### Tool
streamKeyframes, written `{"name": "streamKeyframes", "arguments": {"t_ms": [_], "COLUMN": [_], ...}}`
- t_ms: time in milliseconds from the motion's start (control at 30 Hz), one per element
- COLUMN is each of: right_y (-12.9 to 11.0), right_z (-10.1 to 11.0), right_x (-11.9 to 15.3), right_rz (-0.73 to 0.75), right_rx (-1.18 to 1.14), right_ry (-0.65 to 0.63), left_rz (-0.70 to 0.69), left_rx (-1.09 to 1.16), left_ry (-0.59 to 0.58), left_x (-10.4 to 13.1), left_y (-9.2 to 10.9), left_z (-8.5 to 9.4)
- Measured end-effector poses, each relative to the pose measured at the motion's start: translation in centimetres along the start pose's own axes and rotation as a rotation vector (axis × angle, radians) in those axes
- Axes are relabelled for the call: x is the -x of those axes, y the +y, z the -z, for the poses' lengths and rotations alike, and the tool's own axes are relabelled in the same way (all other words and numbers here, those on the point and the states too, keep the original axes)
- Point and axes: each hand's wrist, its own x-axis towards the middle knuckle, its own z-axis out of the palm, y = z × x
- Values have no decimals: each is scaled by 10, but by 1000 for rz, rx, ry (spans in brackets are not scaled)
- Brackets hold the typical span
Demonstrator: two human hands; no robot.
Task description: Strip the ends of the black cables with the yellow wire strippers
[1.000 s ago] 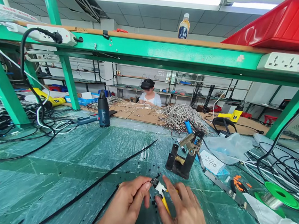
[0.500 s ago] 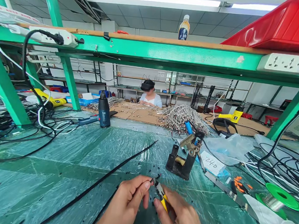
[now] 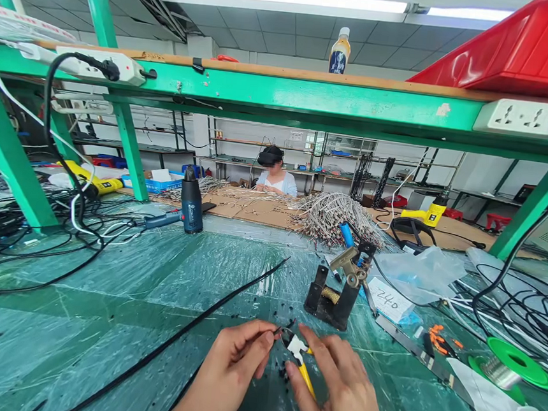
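Note:
My left hand is closed, with thumb and index finger pinching the end of a black cable that runs down past the wrist. My right hand holds yellow-handled wire cutters, their jaws spread around or beside the tip at the left fingertips. Small black scraps lie on the table under the hands. Another long black cable stretches diagonally across the table to the left.
Ahead stands a black metal stand with a clip. A heat gun stands back left. On the right are a green solder spool and orange bits. A person sits beyond a wire bundle.
The cutters' jaws and handles have spread apart, and the fingers of my right hand have loosened and extended. My left hand stays nearly in place.

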Motion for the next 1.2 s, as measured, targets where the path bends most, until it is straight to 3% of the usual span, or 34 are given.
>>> {"name": "streamKeyframes", "arguments": {"t_ms": [167,400,833,1033,1200], "right_y": [-4,-2,2,5,3], "right_z": [4,4,5,-1,-2], "right_x": [-4,-5,-3,2,5], "right_rz": [47,80,140,150,38], "right_rx": [78,176,296,289,160], "right_ry": [63,15,-45,-117,-248], "left_rz": [8,21,-40,-63,-67], "left_rx": [-61,-135,-350,-368,-362], "left_ry": [-16,-27,-184,-190,-202], "left_x": [1,1,1,-1,0], "left_y": [2,3,17,16,13], "left_z": [-1,0,11,11,11]}}
